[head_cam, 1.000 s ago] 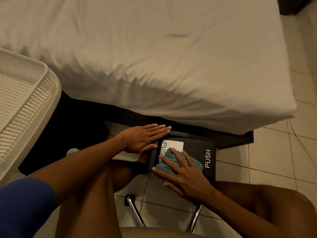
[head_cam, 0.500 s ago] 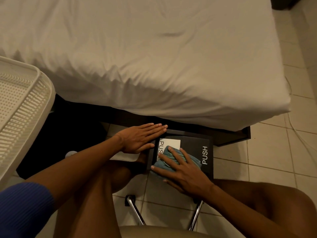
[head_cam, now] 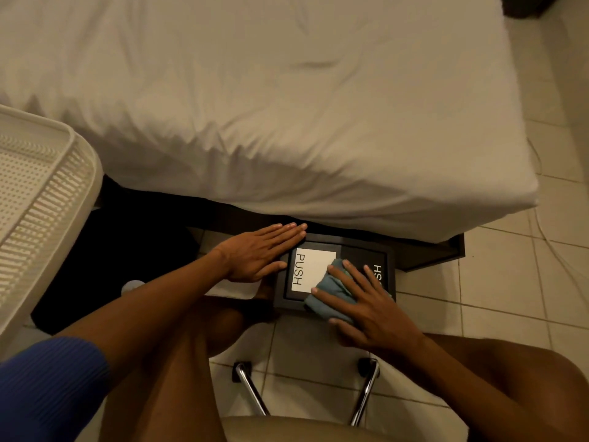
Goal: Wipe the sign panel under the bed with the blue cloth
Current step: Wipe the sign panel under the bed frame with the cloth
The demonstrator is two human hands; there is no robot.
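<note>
Head-camera footage is taken from above a seated person, looking down past bare knees to a tiled floor [head_cam: 497, 301]. A dark sign panel [head_cam: 360, 250] is seen lying flat on the tiles, its far edge tucked just under the overhanging edge of a bed [head_cam: 287, 106] covered by a white sheet. On the panel's left half a white square printed with "PUSH" is shown; on the dark right half a second "PUSH" in white letters is partly hidden.

The blue cloth [head_cam: 331, 291] is bunched on the near part of the panel, overlapping the lower right corner of the white square. It is pressed down by the right hand [head_cam: 373, 307], whose fingers are spread flat and extended over the cloth rather than curled around it.

The left hand [head_cam: 258, 253] is laid flat against the panel's left edge, fingers straight and held together, fingertips reaching toward the bed frame; nothing is gripped by it. A blue ribbed sleeve [head_cam: 47, 387] is visible on the left arm.

A white perforated basket [head_cam: 47, 199] is seen at the left edge, well apart from the panel. Two chrome chair legs [head_cam: 251, 390] are visible on the tiles below the hands.
</note>
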